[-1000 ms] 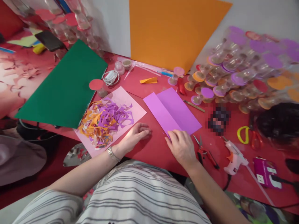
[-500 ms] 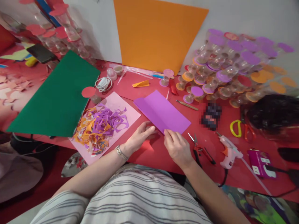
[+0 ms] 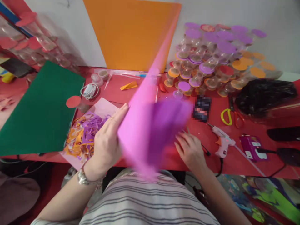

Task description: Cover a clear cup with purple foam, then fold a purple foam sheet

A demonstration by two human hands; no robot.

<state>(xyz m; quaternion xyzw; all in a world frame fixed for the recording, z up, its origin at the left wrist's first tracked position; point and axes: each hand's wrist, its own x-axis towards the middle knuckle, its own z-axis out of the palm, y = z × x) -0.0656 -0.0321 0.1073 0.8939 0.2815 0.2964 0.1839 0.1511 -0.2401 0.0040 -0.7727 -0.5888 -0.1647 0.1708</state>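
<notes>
A purple sheet (image 3: pixel 138 125), with a darker purple fold or second layer, is raised above the table in front of my body, blurred by motion. My left hand (image 3: pixel 107 140) grips its left edge, fingers flat along it and the thumb hidden behind. Lower on the right, my right hand (image 3: pixel 191 150) lies over the spot by the scissors, fingers bent and slightly apart; a small piece of the scissors' blade (image 3: pixel 187 129) shows above the fingers. To the left, orange and purple paper scraps (image 3: pixel 86 134) are heaped on a pale pink sheet (image 3: pixel 103 106).
A green board (image 3: pixel 42 112) lies at left, near a coiled white cable (image 3: pixel 90 90). An orange sheet (image 3: pixel 131 34) leans on the wall. Stacked plastic-cup pieces (image 3: pixel 206 62) stand back right. A glue gun (image 3: pixel 222 142), yellow-handled scissors (image 3: pixel 227 117) and a purple box (image 3: pixel 253 148) lie right.
The purple sheet has come up off the table, now in my left hand. My right hand has let go of it and shifted right over the scissors. The view has turned slightly right.
</notes>
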